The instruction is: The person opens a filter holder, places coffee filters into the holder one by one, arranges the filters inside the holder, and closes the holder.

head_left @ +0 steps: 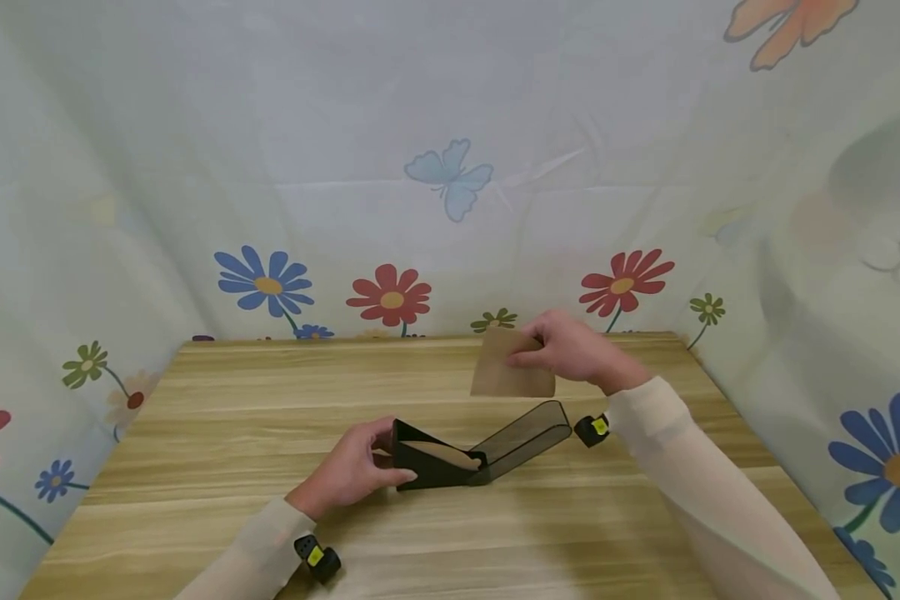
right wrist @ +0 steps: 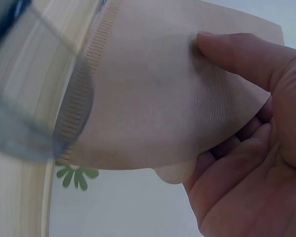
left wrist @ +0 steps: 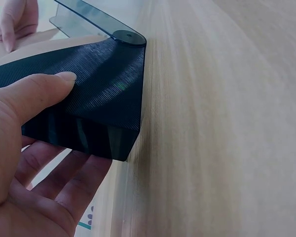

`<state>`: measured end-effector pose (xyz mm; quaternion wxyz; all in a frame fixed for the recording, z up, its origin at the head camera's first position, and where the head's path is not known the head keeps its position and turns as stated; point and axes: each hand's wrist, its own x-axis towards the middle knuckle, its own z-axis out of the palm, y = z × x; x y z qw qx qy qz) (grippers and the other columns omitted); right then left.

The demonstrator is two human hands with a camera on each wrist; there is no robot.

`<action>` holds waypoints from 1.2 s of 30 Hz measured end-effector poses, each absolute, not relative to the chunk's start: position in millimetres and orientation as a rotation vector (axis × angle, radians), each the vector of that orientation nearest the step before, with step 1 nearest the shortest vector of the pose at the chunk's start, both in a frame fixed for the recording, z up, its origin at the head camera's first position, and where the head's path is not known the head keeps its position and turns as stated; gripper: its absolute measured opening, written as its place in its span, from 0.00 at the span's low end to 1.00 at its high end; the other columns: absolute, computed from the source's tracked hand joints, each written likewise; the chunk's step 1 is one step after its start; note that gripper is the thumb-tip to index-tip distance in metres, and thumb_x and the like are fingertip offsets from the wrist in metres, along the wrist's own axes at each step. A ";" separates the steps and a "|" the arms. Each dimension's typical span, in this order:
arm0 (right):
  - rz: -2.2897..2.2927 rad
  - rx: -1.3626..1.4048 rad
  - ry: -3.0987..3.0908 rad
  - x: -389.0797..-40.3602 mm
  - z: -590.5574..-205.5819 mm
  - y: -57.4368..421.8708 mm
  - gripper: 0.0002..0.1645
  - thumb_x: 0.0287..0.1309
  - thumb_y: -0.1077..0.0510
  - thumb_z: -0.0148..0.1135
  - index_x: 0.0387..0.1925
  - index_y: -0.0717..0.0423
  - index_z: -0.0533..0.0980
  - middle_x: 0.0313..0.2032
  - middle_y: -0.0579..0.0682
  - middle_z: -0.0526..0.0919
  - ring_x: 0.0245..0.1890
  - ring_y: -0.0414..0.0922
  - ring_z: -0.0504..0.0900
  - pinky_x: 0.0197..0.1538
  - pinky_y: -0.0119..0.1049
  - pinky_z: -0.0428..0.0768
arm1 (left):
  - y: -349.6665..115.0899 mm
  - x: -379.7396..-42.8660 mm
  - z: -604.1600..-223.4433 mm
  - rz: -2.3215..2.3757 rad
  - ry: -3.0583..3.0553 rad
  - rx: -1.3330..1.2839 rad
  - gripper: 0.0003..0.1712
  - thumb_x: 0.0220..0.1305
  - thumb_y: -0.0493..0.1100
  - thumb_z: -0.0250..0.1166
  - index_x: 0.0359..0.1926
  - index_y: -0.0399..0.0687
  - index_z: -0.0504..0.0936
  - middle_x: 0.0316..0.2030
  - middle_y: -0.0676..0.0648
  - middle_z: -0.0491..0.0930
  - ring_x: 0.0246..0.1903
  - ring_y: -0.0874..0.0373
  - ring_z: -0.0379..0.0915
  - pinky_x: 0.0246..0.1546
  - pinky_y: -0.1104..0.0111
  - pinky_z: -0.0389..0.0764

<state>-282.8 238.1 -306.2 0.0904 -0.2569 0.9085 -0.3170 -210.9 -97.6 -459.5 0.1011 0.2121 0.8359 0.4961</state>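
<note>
A brown paper coffee filter (head_left: 498, 371) is pinched between the thumb and fingers of my right hand (head_left: 576, 352), held above the far part of the table. In the right wrist view the filter (right wrist: 148, 94) shows a crimped seam along one edge and a rounded tab at its lower side. My left hand (head_left: 354, 468) grips a black filter holder (head_left: 435, 477) by its wide end, thumb on the near side (left wrist: 98, 84). Its smoky see-through lid (head_left: 525, 437) is swung open to the right. More brown filters (head_left: 437, 452) lie inside the holder.
The wood-grain table (head_left: 270, 400) extends around both hands. A pale curtain (head_left: 330, 208) with printed flowers and a butterfly hangs behind and beside it. Small black wrist cameras (head_left: 592, 429) sit at both cuffs, the right one close to the lid's tip.
</note>
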 end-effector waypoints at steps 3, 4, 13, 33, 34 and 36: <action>-0.961 -0.800 2.668 -278.7 -304.4 231.3 0.11 0.64 0.56 0.71 0.25 0.54 0.85 0.23 0.45 0.82 0.23 0.41 0.68 0.31 0.34 0.69 | -97.9 -210.4 -459.5 1.470 2.465 0.625 0.22 0.58 0.50 0.78 0.51 0.62 0.81 0.44 0.57 0.85 0.45 0.59 0.82 0.45 0.69 0.82; -0.965 -0.807 2.661 -277.4 -303.9 229.1 0.11 0.64 0.56 0.70 0.26 0.54 0.85 0.24 0.45 0.82 0.22 0.40 0.68 0.31 0.34 0.69 | -97.9 -210.4 -459.4 1.470 2.464 0.623 0.22 0.58 0.50 0.78 0.51 0.62 0.81 0.44 0.57 0.85 0.45 0.59 0.82 0.45 0.69 0.82; -0.993 -0.895 2.615 -267.7 -306.5 213.1 0.07 0.65 0.58 0.69 0.30 0.53 0.87 0.29 0.45 0.87 0.25 0.39 0.79 0.33 0.33 0.77 | -97.8 -210.2 -459.5 1.472 2.459 0.610 0.22 0.57 0.49 0.79 0.51 0.61 0.81 0.43 0.55 0.85 0.45 0.58 0.82 0.45 0.69 0.82; -0.985 -0.986 2.490 -253.9 -327.6 189.2 0.20 0.68 0.58 0.66 0.19 0.54 0.73 0.19 0.41 0.63 0.18 0.37 0.63 0.30 0.31 0.69 | -97.0 -209.5 -458.8 1.464 2.482 0.621 0.21 0.57 0.50 0.79 0.50 0.61 0.81 0.42 0.58 0.85 0.45 0.60 0.81 0.48 0.69 0.82; -0.980 -0.990 2.487 -253.6 -328.5 188.3 0.21 0.68 0.58 0.66 0.19 0.53 0.72 0.19 0.41 0.64 0.18 0.37 0.64 0.31 0.31 0.69 | -96.9 -209.4 -458.6 1.462 2.483 0.620 0.21 0.57 0.50 0.79 0.50 0.61 0.81 0.42 0.58 0.85 0.44 0.60 0.81 0.48 0.69 0.82; -0.970 -1.005 2.481 -253.4 -330.2 187.0 0.20 0.69 0.58 0.65 0.19 0.52 0.73 0.19 0.41 0.65 0.19 0.37 0.64 0.32 0.31 0.71 | -96.5 -209.2 -458.2 1.457 2.488 0.619 0.21 0.57 0.50 0.79 0.50 0.61 0.81 0.42 0.57 0.85 0.44 0.60 0.81 0.47 0.68 0.82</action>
